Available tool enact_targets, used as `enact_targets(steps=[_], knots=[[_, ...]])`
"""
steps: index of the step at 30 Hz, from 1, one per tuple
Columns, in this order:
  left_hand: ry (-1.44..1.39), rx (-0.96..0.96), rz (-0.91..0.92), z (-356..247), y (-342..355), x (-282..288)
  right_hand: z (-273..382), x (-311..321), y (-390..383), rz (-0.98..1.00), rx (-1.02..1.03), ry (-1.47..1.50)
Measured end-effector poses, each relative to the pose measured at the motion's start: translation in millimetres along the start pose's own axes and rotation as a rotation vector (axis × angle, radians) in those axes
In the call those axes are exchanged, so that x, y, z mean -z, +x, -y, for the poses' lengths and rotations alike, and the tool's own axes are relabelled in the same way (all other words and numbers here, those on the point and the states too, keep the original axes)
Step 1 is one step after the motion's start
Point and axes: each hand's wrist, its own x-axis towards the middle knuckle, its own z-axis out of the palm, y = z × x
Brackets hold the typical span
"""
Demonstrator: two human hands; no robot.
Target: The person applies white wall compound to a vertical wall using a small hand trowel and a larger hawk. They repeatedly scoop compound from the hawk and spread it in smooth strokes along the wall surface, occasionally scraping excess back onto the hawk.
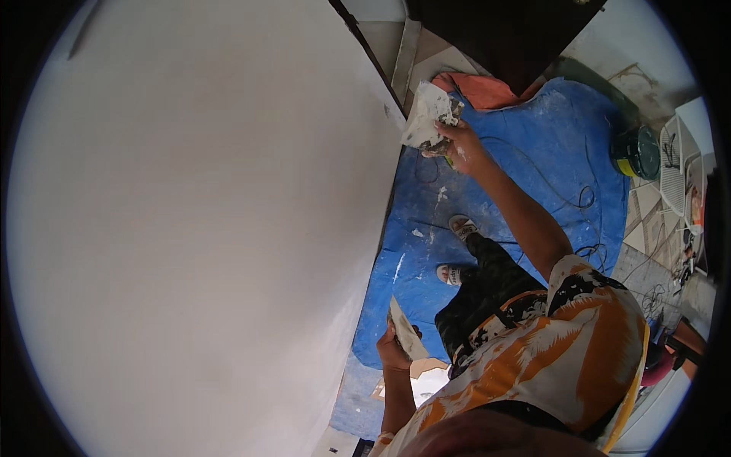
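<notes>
A blurred brownish shape (495, 437) sits closest at the lower edge, too soft for me to make out, and just past it spreads my loose shirt (567, 343), white with orange and black patterning. My right hand (461, 145) is stretched well out, its fingers gripping a flat tool (428, 118) thickly smeared with whitish paste; grey-brown patches show on it near my thumb. That tool is at the edge of the big pale wall (205, 228), though I cannot tell whether the two touch. My left hand (392, 352) is nearer my body, fingers wrapped about a pale, flat blade (408, 333) tilted beside the same wall, its handle hidden from me. Under my sandals (449, 274) lies a blue sheet (510, 202) flecked with white. A reddish-orange cloth (483, 91) lies crumpled at the sheet's far edge, next to a dark panel (495, 30). Over to the right stand a dark green bucket (640, 152) and, just beside it, a white wire rack (673, 167)
</notes>
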Motion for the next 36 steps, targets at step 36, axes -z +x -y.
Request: enact_targets(steps=[36], knots=[[0.413, -0.585, 0.067, 14, 434, 192, -150, 25, 231, -0.105, 1.327, -0.756]])
